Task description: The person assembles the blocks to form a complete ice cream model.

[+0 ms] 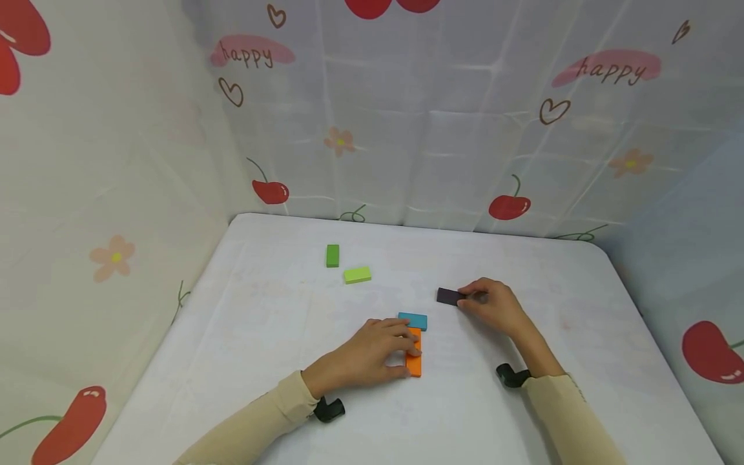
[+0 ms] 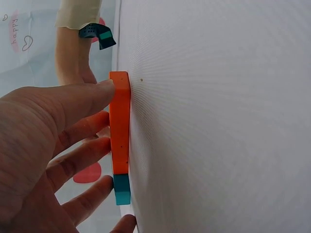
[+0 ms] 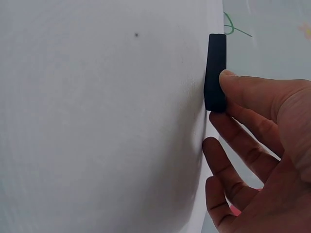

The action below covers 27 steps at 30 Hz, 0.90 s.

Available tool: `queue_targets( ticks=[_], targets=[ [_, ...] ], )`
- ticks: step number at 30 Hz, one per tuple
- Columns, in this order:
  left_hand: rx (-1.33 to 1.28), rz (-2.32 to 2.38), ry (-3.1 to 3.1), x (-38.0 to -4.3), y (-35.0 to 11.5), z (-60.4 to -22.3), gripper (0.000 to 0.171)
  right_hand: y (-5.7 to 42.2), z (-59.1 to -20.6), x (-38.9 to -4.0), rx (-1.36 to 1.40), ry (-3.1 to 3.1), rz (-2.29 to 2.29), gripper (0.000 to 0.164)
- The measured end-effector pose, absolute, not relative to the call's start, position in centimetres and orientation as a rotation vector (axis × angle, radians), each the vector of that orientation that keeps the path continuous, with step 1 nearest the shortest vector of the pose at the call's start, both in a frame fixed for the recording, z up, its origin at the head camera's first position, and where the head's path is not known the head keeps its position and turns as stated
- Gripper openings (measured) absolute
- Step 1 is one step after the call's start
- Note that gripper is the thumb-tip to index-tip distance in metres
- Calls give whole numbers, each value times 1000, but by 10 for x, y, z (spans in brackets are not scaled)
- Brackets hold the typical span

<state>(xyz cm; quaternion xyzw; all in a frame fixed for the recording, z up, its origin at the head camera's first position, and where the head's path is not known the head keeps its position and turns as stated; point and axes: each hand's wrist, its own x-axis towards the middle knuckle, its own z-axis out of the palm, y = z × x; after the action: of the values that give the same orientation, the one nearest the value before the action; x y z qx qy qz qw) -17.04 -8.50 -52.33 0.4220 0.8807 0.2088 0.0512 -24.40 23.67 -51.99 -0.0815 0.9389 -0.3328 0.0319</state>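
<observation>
In the head view my left hand [image 1: 372, 354] lies over an orange block [image 1: 414, 366], its fingertips and thumb touching the top. At the orange block's far end, a blue block [image 1: 414, 320] lies crosswise against it, and one left finger reaches it. Part of the orange block is hidden under the fingers. To the right, my right hand [image 1: 493, 307] pinches the end of a black block [image 1: 449, 296] between thumb and fingers. The right wrist view shows the black block [image 3: 215, 63] low over the white surface; whether it touches cannot be told.
A dark green block [image 1: 332, 256] and a light green block [image 1: 357, 275] lie farther back on the white table [image 1: 261, 290], left of centre. Printed curtains [image 1: 407, 161] stand behind the table and along its sides. Each wrist wears a small black device [image 1: 329, 410].
</observation>
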Motion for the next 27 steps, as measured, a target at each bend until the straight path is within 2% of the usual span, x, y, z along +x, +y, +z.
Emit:
queue_targets(
  ticks=[27],
  targets=[
    [1293, 638, 2688, -171, -86, -527, 28, 213, -520, -246, -276, 2858, -1017, 26]
  ],
)
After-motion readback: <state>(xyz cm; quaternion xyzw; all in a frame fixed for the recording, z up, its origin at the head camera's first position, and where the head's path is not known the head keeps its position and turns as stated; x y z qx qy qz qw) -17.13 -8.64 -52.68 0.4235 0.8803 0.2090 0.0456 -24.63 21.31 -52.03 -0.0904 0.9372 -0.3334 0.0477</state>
